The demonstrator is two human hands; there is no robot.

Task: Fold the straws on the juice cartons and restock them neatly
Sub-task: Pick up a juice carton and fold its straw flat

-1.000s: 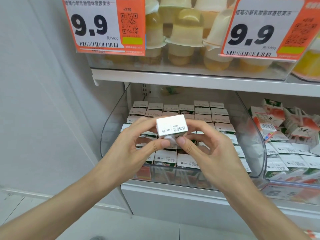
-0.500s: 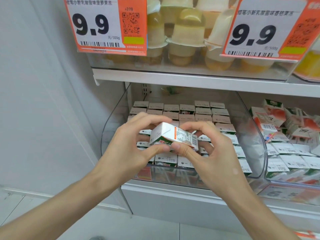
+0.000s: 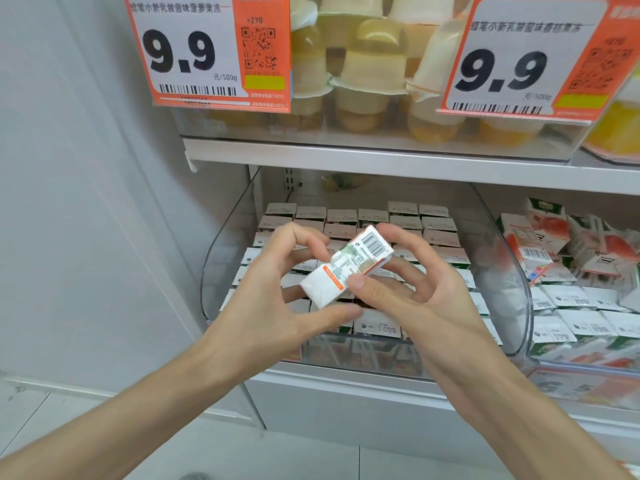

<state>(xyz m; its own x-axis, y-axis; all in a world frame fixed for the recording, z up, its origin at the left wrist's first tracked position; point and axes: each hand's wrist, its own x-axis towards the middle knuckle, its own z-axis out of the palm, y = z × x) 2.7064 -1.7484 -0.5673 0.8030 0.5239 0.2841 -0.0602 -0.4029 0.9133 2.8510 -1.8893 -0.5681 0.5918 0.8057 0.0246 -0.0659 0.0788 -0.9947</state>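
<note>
Both hands — left hand (image 3: 273, 299); right hand (image 3: 412, 292) — pinch tilted juice carton (image 3: 346, 268)

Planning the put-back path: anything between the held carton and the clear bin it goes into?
Nothing visible. The left hand and right hand hold the carton above the clear bin's open top. Only their own fingers lie under it; any free slot is hidden behind the hands.

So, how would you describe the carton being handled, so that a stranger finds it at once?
Under the left 9.9 price tag sits a clear bin. Before the bin, the left hand and right hand hold one carton. Only it is lifted and tilted, barcode up.
</note>
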